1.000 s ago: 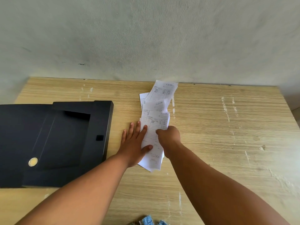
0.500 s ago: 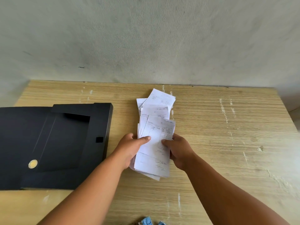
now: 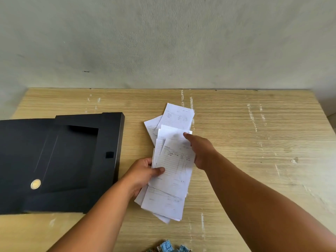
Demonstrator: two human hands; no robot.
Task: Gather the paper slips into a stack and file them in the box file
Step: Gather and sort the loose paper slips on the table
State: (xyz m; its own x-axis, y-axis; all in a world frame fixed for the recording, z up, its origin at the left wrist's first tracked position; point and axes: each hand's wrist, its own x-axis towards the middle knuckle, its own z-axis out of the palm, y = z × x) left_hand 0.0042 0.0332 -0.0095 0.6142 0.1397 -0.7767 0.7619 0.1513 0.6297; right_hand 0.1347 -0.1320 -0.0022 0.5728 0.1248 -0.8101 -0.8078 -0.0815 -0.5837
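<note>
A loose bundle of white printed paper slips (image 3: 172, 170) lies fanned out on the wooden table, just right of the black box file (image 3: 60, 160). My left hand (image 3: 143, 173) grips the bundle's left edge, thumb on top. My right hand (image 3: 201, 150) reaches over the bundle's right side, fingers stretched onto the slips farther back (image 3: 179, 115), which still rest flat on the table. The box file lies open and flat at the left, its inside dark, with a round brass fitting (image 3: 35, 184) on its flap.
The wooden table (image 3: 254, 142) ends at a grey wall along its far edge and drops off at the right. A bit of blue patterned cloth (image 3: 169, 247) shows at the bottom edge.
My left hand went from flat on the table to gripping the bundle's left edge. My right hand left the bundle's right edge and reached forward onto the farther slips.
</note>
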